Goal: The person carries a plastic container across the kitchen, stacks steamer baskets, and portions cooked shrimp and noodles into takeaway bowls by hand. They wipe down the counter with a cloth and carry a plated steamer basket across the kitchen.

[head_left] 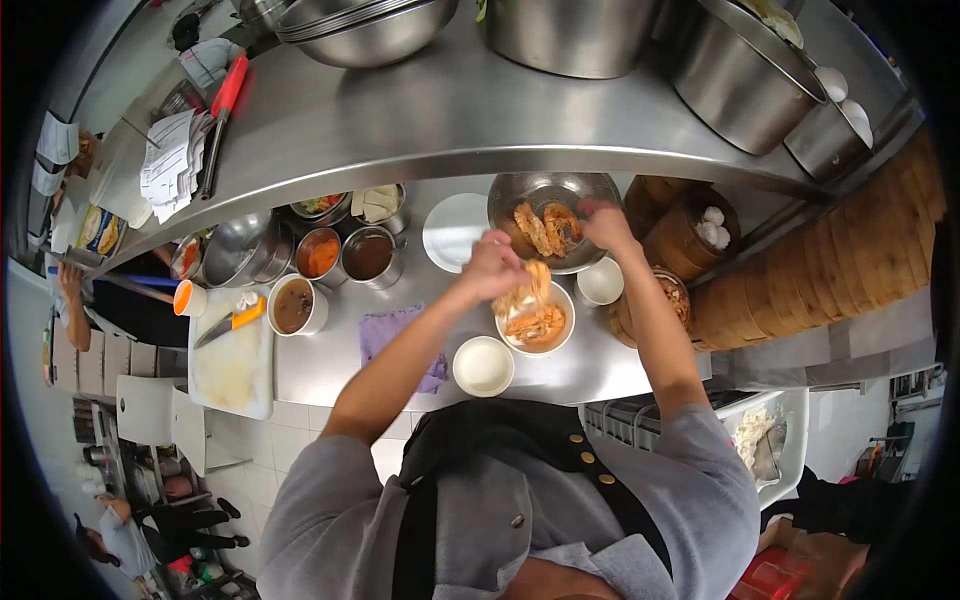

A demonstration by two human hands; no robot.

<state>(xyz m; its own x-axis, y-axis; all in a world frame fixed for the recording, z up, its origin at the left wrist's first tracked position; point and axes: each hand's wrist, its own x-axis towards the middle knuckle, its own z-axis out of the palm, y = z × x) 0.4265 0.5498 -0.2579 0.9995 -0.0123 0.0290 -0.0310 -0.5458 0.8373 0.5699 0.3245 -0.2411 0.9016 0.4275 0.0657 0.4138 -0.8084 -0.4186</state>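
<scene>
My left hand [495, 268] is closed on an orange-brown, fried-looking piece of food [538, 278], blurred by motion. Directly below it stands a white bowl [566, 340] with similar orange pieces [536, 326] inside. My right hand [606, 226] grips the right rim of a steel bowl [505, 215], where more fried-looking pieces [548, 228] lie. A white plate [440, 240] is left of the steel bowl. Two small white bowls stand close by: one [484, 366] in front, the other [600, 281] below my right hand.
A purple cloth [385, 335] lies left of the bowls. Farther left are a tub of brown liquid [297, 305] and a knife [232, 322] on a cutting board [235, 370]. Bamboo steamers [800, 270] line the right side. A steel shelf [480, 120] overhangs the counter's back. Other people stand at left.
</scene>
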